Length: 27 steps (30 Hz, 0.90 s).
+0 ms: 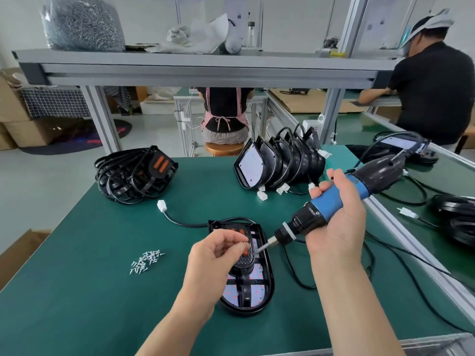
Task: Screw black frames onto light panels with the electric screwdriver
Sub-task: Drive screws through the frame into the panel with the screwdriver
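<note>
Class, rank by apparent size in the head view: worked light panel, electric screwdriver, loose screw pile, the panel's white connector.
1-2. light panel and electric screwdriver: alike; the screwdriver is held nearer the camera, so unranked.
3. screw pile
4. white connector

Right of centre, the right hand [336,227] is gripping the electric screwdriver [331,201], its bit slanting down-left toward the left hand [213,255], which is pinching a small screw [243,243] above the black frame [245,262] lying on the light panel [257,291].
</note>
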### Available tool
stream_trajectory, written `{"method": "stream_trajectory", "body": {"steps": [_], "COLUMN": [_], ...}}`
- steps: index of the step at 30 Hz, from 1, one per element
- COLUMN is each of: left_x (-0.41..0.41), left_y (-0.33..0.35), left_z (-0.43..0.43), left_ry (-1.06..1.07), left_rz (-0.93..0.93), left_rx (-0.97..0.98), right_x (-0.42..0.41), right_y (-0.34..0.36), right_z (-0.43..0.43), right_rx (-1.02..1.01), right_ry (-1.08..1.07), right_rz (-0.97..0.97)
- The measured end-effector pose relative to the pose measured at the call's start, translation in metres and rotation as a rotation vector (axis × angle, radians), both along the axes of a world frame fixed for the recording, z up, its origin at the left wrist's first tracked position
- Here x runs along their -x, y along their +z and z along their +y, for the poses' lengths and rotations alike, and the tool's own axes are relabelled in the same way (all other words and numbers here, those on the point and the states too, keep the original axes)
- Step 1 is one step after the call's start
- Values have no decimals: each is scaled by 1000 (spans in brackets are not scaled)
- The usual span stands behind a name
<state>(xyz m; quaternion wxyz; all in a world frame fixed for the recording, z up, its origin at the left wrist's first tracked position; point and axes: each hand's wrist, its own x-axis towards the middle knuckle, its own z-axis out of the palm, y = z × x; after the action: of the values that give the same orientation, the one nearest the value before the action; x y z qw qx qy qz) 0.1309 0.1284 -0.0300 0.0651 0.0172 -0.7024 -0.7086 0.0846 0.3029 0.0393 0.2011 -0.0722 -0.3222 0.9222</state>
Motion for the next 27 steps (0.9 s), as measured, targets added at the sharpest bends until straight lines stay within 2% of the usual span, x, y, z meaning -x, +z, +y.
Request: {"method": "stream_trajectory", "body": {"steps": [5, 17, 27], "left_x": [1, -2, -3], "left_y": [0, 3, 2], "left_z": [0, 4, 9], "left_ry": [-5, -55, -29], "left_rz": [-25, -111, -101], "left_rx": [-72, -353, -370], "right_x": [0, -5, -5], "right_y": [7, 10, 6], "right_z": [-5, -18, -17], "right_rx": [-80, -98, -77], "right_ry": [-169, -208, -224], "right_rz": [10, 20, 20]}}
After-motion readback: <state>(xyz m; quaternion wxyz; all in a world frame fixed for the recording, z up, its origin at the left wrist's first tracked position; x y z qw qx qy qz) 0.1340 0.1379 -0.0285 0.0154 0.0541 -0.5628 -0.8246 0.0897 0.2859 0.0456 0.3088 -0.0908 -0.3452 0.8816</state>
